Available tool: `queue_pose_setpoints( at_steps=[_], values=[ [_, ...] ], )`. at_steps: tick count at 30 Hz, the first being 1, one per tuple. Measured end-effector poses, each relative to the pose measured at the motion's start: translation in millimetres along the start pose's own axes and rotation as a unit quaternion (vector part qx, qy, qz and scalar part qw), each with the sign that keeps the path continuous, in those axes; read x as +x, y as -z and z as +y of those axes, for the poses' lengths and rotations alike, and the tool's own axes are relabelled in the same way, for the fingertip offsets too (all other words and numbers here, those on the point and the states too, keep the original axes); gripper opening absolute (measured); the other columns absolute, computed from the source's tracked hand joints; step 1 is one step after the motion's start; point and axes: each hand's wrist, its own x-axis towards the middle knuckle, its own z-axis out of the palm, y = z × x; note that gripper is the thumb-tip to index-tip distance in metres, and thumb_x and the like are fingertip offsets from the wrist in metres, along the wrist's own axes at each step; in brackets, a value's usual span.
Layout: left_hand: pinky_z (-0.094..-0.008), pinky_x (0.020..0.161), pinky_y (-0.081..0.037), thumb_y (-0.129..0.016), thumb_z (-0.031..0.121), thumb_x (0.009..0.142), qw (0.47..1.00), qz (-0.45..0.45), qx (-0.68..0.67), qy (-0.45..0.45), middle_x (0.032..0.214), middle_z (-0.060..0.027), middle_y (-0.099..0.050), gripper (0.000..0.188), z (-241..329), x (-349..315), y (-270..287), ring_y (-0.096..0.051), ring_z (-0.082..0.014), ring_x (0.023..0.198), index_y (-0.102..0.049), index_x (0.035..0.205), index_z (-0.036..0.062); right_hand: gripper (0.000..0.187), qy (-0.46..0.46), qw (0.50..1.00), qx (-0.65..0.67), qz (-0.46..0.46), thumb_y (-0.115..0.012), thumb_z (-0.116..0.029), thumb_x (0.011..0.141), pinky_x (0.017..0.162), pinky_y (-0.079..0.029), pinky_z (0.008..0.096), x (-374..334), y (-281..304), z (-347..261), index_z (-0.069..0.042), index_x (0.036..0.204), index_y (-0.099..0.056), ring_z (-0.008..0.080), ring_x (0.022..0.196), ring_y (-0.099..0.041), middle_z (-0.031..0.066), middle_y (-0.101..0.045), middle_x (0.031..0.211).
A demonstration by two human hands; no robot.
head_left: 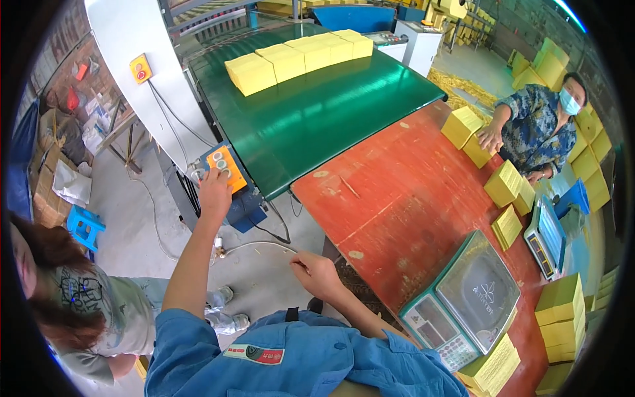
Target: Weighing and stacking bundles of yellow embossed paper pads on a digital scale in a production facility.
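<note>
My left hand (215, 190) reaches forward to an orange control box (226, 169) with round buttons. Its fingers are extended onto the box's near edge by the buttons, holding nothing that I can see. The exact fingertip contact is partly hidden. My right hand (319, 275) hovers in front of my body, near the corner of the red table (370, 218), its fingers curled in with nothing visible in them. Beyond the box, a row of several yellow paper stacks (304, 56) stands on the green conveyor belt (297, 126).
A digital scale (463, 301) occupies the table's near right, with yellow stacks (496, 364) beside it. Across the table, a masked co-worker (539, 122) touches yellow stacks, near another scale (546, 235). Another person (112, 311) stands at my left, near a blue stool (84, 227). Cables cross the floor.
</note>
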Motion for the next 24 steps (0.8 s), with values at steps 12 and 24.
queue_pose_setpoints(
  at_steps=[12,24],
  values=[
    [-0.0421,0.088,-0.051,-0.073,0.006,0.074,1.000,-0.004,0.015,0.012,0.103,-0.0118,-0.061,0.026,8.9,3.2,0.7,-0.058,-0.0313,0.103,-0.070,0.099,0.0026,0.010,-0.038,0.999,-0.006,0.035,-0.064,-0.010,0.090,0.062,-0.050,0.0321,-79.7,28.5,-2.0,-0.001,0.093,-0.067,0.0232,0.067,-0.064,0.0136,-0.065,0.078],
    [-0.0451,0.089,-0.052,-0.070,0.004,0.075,1.000,-0.009,0.020,0.002,0.105,-0.0154,-0.061,0.024,-8.3,3.3,-15.6,-0.059,-0.0348,0.105,-0.070,0.099,0.0017,0.007,-0.013,0.998,-0.022,0.050,-0.064,-0.008,0.088,0.063,-0.052,0.0362,-124.8,31.5,-0.1,-0.003,0.091,-0.067,0.0319,0.071,-0.066,0.0151,-0.066,0.081]
  ],
)
